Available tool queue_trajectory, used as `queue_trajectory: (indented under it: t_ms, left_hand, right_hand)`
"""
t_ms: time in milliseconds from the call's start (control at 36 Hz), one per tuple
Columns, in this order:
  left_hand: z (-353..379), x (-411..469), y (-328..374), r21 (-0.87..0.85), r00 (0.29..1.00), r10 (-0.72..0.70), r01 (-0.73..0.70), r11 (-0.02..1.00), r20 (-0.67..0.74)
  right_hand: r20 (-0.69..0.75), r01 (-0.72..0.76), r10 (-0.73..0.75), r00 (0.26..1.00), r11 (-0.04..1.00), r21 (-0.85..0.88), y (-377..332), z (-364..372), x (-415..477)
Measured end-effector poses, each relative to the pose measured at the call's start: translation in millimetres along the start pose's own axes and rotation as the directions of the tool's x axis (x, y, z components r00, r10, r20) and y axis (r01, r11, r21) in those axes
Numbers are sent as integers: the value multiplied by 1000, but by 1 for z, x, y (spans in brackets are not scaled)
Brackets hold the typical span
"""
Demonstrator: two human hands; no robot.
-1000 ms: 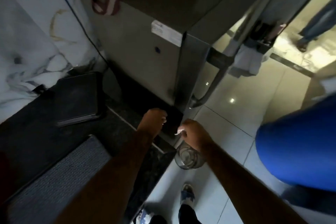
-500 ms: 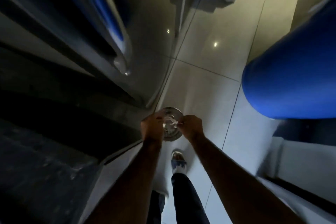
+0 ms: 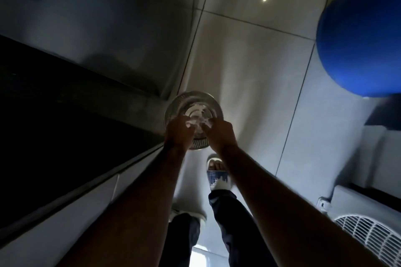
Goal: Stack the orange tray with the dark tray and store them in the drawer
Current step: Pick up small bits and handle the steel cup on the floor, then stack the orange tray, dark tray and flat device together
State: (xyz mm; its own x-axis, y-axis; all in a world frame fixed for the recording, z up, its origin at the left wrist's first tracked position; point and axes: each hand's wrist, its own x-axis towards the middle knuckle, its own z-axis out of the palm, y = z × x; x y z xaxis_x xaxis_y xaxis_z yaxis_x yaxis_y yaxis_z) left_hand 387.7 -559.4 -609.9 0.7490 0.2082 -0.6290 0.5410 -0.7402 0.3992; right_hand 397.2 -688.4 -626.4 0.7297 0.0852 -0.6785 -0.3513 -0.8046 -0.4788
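Neither the orange tray nor the dark tray is in view, and no drawer shows. My left hand (image 3: 179, 131) and my right hand (image 3: 220, 134) are side by side, both closed on the near rim of a round clear glass container (image 3: 195, 102). I look straight down into it; something white lies at its bottom. The container hangs over the pale floor, just right of the dark counter edge (image 3: 65, 125).
A grey cabinet front (image 3: 108, 17) rises at the upper left. A large blue rounded object (image 3: 360, 50) stands at the right, a white fan grille (image 3: 373, 238) at the lower right. My foot in a white and blue slipper (image 3: 217, 176) is below the hands on the tiled floor (image 3: 249, 60).
The view has swung down from the counter with the dark tray to the floor. My left hand left the counter and joined the right hand on the glass container.
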Motion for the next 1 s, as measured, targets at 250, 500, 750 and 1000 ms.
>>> queue_trajectory:
  t_ms: [250, 500, 750, 1000]
  left_hand:
    - [-52, -38, 17, 215, 989, 150, -144, 966, -14]
    - [-181, -117, 94, 379, 971, 234, -200, 903, -45]
    - [-315, -242, 148, 378, 946, 310, -253, 891, -98]
    - [-403, -325, 68, 340, 918, 206, -85, 937, -339]
  right_hand:
    - [68, 260, -256, 964, 868, -423, -19, -52, -46]
    - [58, 318, -358, 932, 730, -605, -97, -183, -140]
    - [36, 404, -484, 874, 684, -608, -207, -275, -253]
    - [66, 501, -640, 765, 529, -685, -288, -279, -317]
